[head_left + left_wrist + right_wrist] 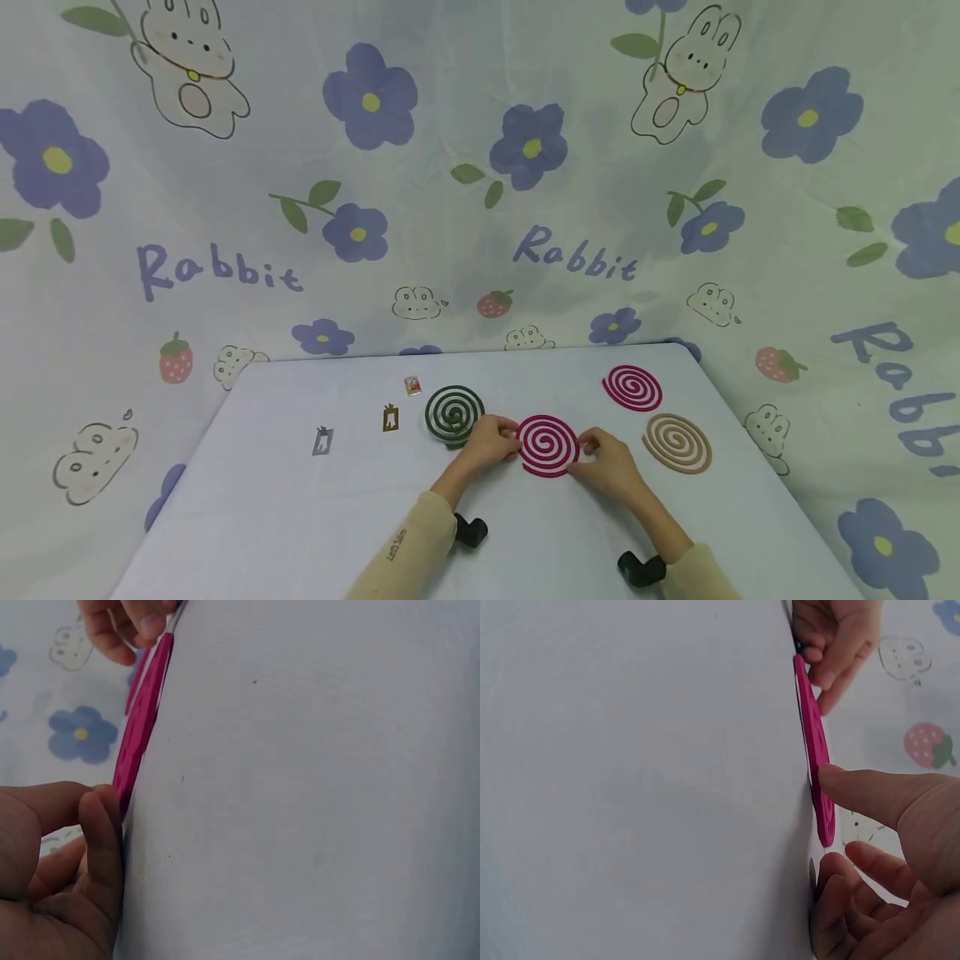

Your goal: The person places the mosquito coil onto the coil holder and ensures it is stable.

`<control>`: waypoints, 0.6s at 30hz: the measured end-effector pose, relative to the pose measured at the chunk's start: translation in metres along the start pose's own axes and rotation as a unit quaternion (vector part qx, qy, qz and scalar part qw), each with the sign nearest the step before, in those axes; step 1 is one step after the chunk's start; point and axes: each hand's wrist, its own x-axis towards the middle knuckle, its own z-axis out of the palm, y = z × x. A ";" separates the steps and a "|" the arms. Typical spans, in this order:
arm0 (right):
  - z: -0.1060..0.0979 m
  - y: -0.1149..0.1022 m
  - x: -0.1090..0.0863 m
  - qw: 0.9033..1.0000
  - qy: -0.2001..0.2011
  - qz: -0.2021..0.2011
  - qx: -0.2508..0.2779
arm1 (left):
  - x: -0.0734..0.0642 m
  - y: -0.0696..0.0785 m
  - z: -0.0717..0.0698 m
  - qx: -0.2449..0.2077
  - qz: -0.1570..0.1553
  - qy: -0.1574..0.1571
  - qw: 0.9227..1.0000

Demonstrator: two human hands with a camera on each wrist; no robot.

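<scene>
A pink mosquito coil (548, 446) lies between the two hands, seen nearly edge-on in both wrist views. My left hand (491, 442) grips its left rim, thumb and forefinger meeting at the edge in the left wrist view. On the opposite rim, my right hand (609, 467) holds the coil with the thumb (844, 785) against it; the other fingers are curled beside the edge. A dark green mosquito coil (455, 414) lies just beyond the left hand, which covers part of its edge. Right of the right hand is a tan mosquito coil (678, 443).
Another pink mosquito coil (633, 388) lies at the back right. On the left are a small silver frame-shaped piece (322, 441), a similar gold-coloured piece (391, 417) and a small colourful packet (412, 385). A printed cloth (442, 167) hangs behind the white table (300, 517).
</scene>
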 end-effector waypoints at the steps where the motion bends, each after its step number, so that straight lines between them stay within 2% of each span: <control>1: -0.001 0.002 0.001 1.000 -0.003 0.004 -0.006 | 0.000 0.000 0.000 -0.001 0.000 -0.001 1.000; 4: -0.004 0.006 0.001 1.000 -0.014 0.005 -0.018 | -0.001 0.000 -0.001 0.003 0.002 -0.002 1.000; 10: -0.006 0.007 0.002 0.999 -0.030 0.006 -0.033 | -0.001 0.000 0.000 0.033 0.028 -0.001 0.999; 18: -0.004 0.009 0.003 1.000 -0.021 0.004 -0.020 | -0.001 -0.002 0.001 0.031 0.035 0.002 0.999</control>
